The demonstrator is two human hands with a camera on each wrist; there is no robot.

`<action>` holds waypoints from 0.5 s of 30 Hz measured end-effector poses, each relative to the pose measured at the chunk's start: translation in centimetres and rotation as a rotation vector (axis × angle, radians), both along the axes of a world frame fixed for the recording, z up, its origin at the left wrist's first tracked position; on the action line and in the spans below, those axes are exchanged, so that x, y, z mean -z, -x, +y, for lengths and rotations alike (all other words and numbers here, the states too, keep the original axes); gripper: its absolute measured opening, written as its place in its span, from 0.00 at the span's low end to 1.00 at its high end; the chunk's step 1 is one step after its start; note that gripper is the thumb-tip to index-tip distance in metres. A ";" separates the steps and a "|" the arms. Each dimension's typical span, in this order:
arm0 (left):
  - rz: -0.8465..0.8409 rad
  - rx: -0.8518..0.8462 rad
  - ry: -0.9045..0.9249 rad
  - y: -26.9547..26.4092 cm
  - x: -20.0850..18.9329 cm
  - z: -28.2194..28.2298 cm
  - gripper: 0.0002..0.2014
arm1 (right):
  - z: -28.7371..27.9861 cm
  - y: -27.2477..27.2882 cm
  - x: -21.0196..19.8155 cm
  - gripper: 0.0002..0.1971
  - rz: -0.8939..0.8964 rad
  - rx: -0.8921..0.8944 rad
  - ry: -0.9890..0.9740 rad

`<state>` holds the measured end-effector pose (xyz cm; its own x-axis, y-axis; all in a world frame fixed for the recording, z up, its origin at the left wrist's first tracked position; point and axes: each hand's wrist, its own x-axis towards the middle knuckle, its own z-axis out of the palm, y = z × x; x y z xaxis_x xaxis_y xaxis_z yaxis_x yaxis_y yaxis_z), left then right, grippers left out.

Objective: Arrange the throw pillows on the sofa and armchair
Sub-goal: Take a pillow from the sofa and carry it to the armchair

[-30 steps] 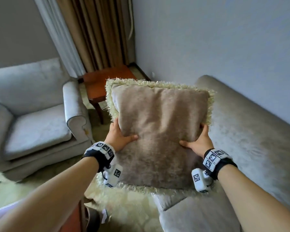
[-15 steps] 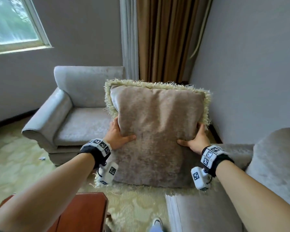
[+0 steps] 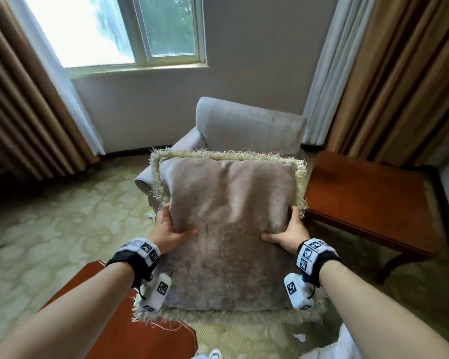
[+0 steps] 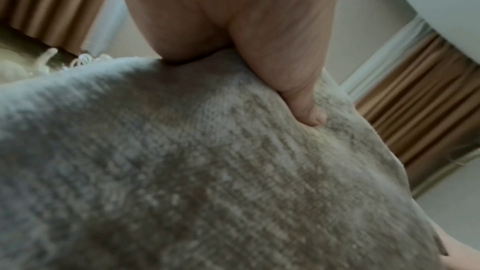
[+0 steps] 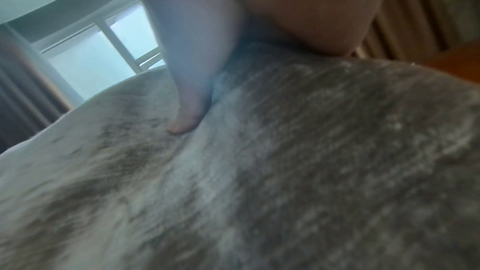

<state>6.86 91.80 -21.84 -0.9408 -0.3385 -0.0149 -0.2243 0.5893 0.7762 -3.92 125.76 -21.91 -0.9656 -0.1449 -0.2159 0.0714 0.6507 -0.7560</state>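
Against grey velvety armchair point(image 3: 249, 125), both hands grip plush (fringed) square pillow point(image 3: 228, 229).

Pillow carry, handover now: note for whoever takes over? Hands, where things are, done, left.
Left hand: grips the pillow's left edge, thumb on the front.
Right hand: grips its right edge the same way.
Fringed throw pillow: held upright in the air, in front of the grey armchair. A wooden side table stands to the right of the chair.
Done: pillow picked up and brought to face the armchair.
Left: set it on the armchair. Sofa out of view.
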 end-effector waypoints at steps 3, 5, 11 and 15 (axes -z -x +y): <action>-0.036 -0.087 0.030 2.8 0.7 -4.4 0.52 | -5.5 5.4 1.1 0.67 -0.019 -0.081 -0.004; -0.041 -0.129 0.033 4.7 1.3 -7.1 0.49 | -8.8 8.7 1.8 0.66 -0.019 -0.126 -0.019; 0.016 -0.189 0.008 12.3 0.9 -13.1 0.56 | -16.1 18.4 1.1 0.65 -0.006 -0.175 -0.028; -0.030 -0.181 0.010 18.0 0.7 -16.2 0.56 | -18.6 24.1 0.8 0.64 -0.024 -0.159 0.005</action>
